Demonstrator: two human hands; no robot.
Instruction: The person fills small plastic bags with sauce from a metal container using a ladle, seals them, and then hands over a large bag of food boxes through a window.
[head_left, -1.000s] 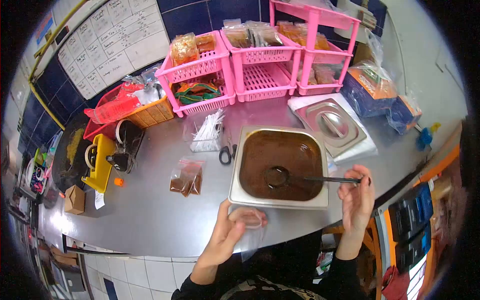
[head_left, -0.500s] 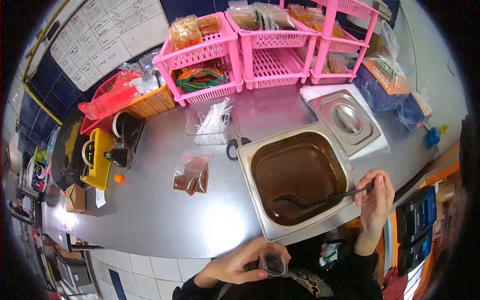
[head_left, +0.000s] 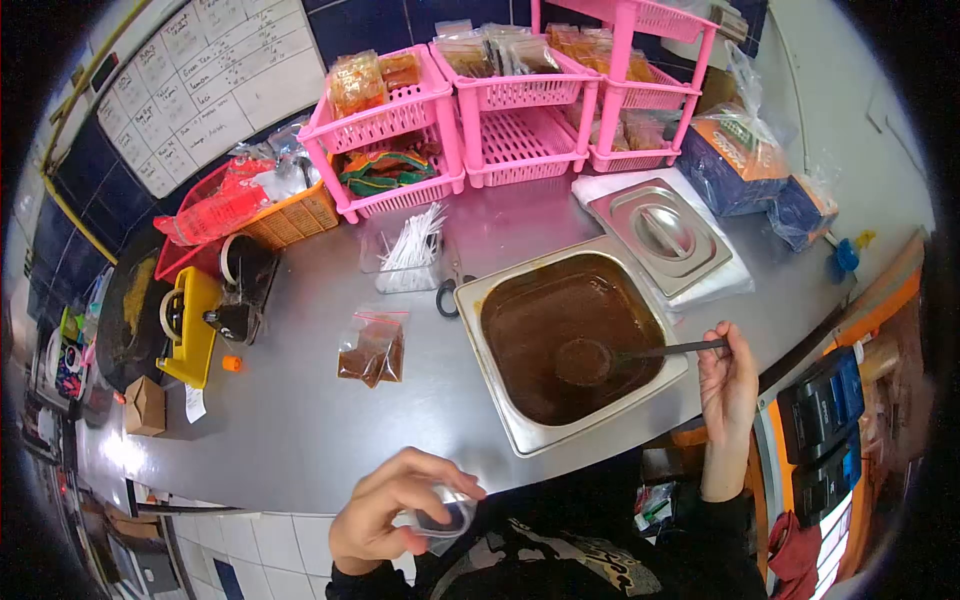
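My right hand (head_left: pixel 731 378) grips the dark handle of a ladle (head_left: pixel 668 350), its fingers closed near the handle's end. The ladle's round bowl lies in the brown sauce (head_left: pixel 540 330), filled with it. That sauce fills much of a square steel pan (head_left: pixel 520 440) at the table's front right. In front of the table edge, my left hand (head_left: pixel 395 510) holds a small clear plastic cup (head_left: pixel 446 515), fingers curled around it. The cup looks empty. A zip bag of brown sauce (head_left: pixel 372 352) lies on the table left of the pan.
A steel lid (head_left: pixel 662 238) rests on white wrapping behind the pan. Scissors (head_left: pixel 448 296) and a clear box of white sticks (head_left: pixel 408 262) lie behind the bag. Pink racks (head_left: pixel 520 150) line the back. A yellow tape dispenser (head_left: pixel 200 330) stands at left.
My left hand has moved left and turned the cup. The ladle's bowl has shifted and now shows round and filled, its handle more level. My view has moved slightly.
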